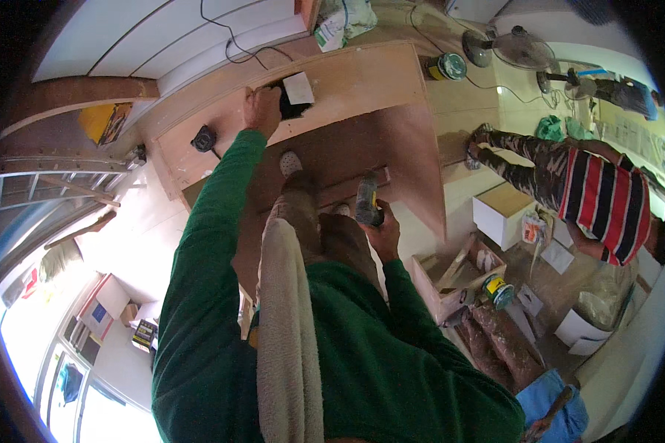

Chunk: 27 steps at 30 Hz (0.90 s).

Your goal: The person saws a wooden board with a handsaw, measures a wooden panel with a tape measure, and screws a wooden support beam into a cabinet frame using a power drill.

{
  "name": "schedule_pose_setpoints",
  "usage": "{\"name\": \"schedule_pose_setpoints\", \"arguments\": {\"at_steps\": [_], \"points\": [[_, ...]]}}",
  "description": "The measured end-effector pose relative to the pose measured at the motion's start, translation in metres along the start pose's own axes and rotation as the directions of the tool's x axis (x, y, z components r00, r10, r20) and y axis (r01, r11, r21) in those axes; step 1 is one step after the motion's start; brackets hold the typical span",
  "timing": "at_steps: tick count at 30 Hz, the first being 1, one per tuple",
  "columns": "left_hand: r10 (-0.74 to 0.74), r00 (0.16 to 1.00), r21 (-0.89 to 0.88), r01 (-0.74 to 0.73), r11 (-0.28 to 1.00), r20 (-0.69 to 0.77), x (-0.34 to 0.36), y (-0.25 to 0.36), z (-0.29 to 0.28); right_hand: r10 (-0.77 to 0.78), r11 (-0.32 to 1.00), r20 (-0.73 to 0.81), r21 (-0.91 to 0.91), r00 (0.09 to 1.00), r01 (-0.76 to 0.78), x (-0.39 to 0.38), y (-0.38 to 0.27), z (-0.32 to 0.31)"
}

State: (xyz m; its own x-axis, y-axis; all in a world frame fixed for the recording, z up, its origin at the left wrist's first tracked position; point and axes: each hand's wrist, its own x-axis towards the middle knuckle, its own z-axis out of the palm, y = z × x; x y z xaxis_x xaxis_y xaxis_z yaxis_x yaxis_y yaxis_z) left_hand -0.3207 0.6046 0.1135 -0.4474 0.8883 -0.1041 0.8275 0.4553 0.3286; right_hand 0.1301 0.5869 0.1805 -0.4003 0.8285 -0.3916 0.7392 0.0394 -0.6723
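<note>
Head view has the left hand [264, 111] curled, its hold unclear, beside the white card [299, 88] on the board [369, 74], while the right hand [386, 232] grips the drill [366, 201] near the right leg [349, 235]; bracing the board first should likely keep the drill true.

The wooden cabinet [362, 77] stretched out lengthwise, its long upper board pale tan with a few whitish specks. Around the middle of the cabinet's board I saw a black patch [294, 111], whether hole or dark pad I couldn't tell, with a white square [298, 88] overlapping it. A dark grey power tool [367, 198] was gripped at the cabinet's near side, one end pointing toward that board.
</note>
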Motion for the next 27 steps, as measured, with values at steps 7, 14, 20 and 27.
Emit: {"name": "schedule_pose_setpoints", "arguments": {"at_steps": [7,14,20,27], "points": [[-0.100,0.995,0.020,0.099,0.995,0.016,0.011,0.029,0.005,0.118,0.988,0.032,0.099,0.993,-0.120,-0.005,-0.012,-0.011],[-0.005,0.982,-0.068,-0.008,0.998,-0.188,0.005,0.016,0.056,0.037,0.999,0.039,0.003,0.999,-0.038,-0.028,0.024,-0.043],[0.156,0.827,0.112,-0.113,0.987,-0.540,-0.007,-0.030,0.011,-0.053,0.983,0.048,0.180,0.997,0.043,-0.032,0.060,-0.069],[-0.569,0.809,-0.949,0.045,0.313,-0.149,-0.163,0.135,-0.027,-0.094,0.886,0.242,0.462,0.966,-0.030,-0.072,0.143,-0.178]]}}
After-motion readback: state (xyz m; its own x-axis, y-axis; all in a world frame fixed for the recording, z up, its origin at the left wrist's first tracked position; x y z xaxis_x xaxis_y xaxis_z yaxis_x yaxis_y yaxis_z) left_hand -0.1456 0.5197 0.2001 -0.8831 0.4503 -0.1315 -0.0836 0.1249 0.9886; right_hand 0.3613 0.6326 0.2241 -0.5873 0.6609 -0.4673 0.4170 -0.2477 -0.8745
